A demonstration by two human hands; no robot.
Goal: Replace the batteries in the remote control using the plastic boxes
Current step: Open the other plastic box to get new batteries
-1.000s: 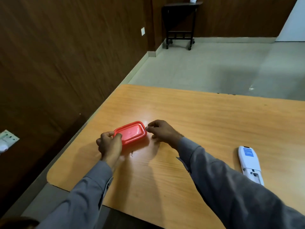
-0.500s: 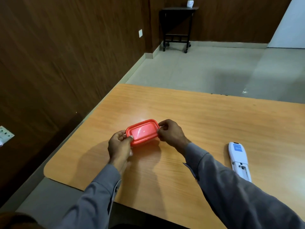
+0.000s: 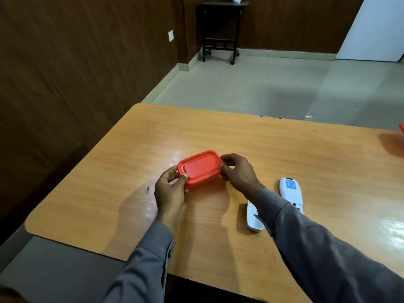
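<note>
You see a smooth red plastic box (image 3: 200,167), a glossy wood-grain counter (image 3: 284,149), and a white plastic remote (image 3: 291,191).

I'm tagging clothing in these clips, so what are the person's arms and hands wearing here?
Both hands are bare: the left hand and the right hand show no gloves, rings or watch. Each arm wears a long grey shirt sleeve reaching the wrist. The left sleeve has a buttoned cuff with one small button visible at its edge. The right sleeve is the same plain grey cloth, loosely creased, without markings.
</note>
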